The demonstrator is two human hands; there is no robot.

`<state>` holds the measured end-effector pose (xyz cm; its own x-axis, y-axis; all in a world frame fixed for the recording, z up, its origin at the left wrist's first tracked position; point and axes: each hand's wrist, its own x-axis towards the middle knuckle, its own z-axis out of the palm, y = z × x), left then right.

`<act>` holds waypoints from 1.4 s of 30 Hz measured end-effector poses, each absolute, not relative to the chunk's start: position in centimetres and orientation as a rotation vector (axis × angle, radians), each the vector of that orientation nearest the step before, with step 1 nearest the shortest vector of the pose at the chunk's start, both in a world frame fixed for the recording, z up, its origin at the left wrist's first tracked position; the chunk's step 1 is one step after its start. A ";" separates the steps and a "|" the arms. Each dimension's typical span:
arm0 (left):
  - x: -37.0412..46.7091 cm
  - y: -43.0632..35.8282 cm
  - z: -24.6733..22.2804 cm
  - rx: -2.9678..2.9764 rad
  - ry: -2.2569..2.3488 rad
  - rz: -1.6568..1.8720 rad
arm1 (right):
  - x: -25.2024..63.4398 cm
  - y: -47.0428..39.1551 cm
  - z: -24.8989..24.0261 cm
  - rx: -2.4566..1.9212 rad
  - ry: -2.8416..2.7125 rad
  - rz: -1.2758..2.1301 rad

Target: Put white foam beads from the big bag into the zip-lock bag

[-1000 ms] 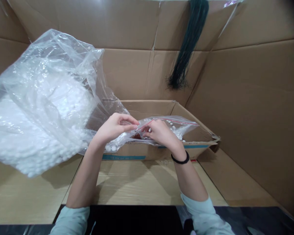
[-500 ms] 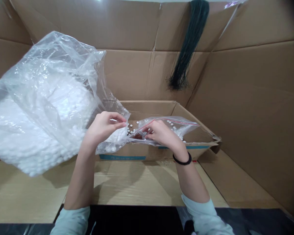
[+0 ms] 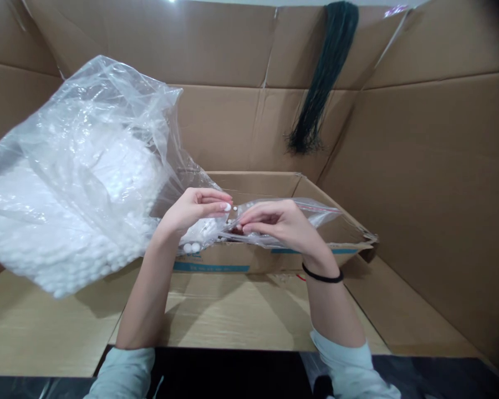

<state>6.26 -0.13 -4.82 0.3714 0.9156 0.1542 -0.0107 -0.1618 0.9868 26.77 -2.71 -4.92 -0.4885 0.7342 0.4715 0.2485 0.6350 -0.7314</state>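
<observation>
My left hand (image 3: 195, 209) is closed in a pinch on a small white ball (image 3: 227, 207), above the mouth of a big clear plastic bag (image 3: 108, 105) full of white balls. My right hand (image 3: 276, 220) is over a clear zip bag (image 3: 324, 212) with a red seal line. Its thumb and fingers are pressed together close to the left fingertips, and what they hold, if anything, is hidden. Something reddish-brown (image 3: 237, 229) shows just below the right fingertips. Several white balls lie in the bag mouth between the hands.
Both bags rest on an open cardboard box (image 3: 249, 180) with a blue stripe, standing on a wooden table (image 3: 233, 310). Tall cardboard walls (image 3: 220, 50) stand behind and at the sides. A dark green bundle of strands (image 3: 324, 83) hangs at the back.
My left hand has moved right and now pinches a white ball. My right hand has come out of the zip bag's mouth, its fingers now near the left ones.
</observation>
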 end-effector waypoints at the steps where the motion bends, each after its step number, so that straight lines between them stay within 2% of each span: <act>1: 6.2 -0.1 -4.8 1.486 0.844 1.019 | 26.4 -2.7 -5.1 -0.773 -1.957 0.759; 7: 5.9 -0.3 -4.6 1.529 0.852 0.935 | 24.9 -2.2 -5.8 -0.723 -1.873 0.577; 17: 5.8 -0.1 -4.9 1.607 0.843 0.974 | 25.1 -1.9 -5.9 -0.699 -1.892 0.540; 28: 6.1 -0.4 -5.0 1.528 0.840 1.041 | 24.1 -1.2 -6.9 -0.690 -1.645 0.726; 34: 6.1 -0.8 -4.7 1.605 0.894 1.076 | 23.6 -1.3 -7.1 -0.768 -1.566 0.634; 42: 6.2 -0.9 -4.6 1.582 0.845 1.053 | 23.3 -1.3 -7.2 -0.730 -1.507 0.677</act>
<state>6.20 -0.95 -4.58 0.3734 0.9017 0.2180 0.0171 -0.2416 0.9702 23.25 -1.27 -7.16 -0.0323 0.7803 0.6246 0.0511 0.6254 -0.7786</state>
